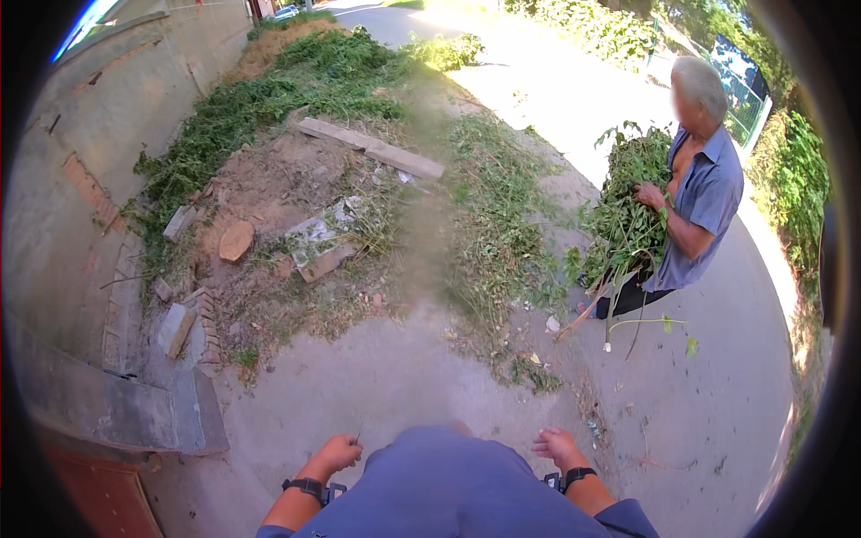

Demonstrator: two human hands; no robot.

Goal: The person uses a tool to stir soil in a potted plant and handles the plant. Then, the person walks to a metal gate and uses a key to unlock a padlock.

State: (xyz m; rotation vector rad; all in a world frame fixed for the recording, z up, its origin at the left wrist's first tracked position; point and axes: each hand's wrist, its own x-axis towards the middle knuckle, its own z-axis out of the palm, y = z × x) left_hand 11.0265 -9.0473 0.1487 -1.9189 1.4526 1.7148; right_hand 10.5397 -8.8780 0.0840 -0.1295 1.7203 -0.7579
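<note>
My left hand is closed low in the picture, left of my body. Something thin and dark pokes out by its fingertips, too small to name. My right hand hangs on the other side with its fingers loosely apart and nothing in them. Both hands are over the concrete ground, touching none of the things around. At the right, a person in a blue shirt hugs a big bundle of cut leafy stems against the chest.
Cut weeds lie strewn ahead on the ground. On the dirt mound are a long beam, a concrete block and a round cut log. Bricks lie by the wall at left. A green fence stands far right.
</note>
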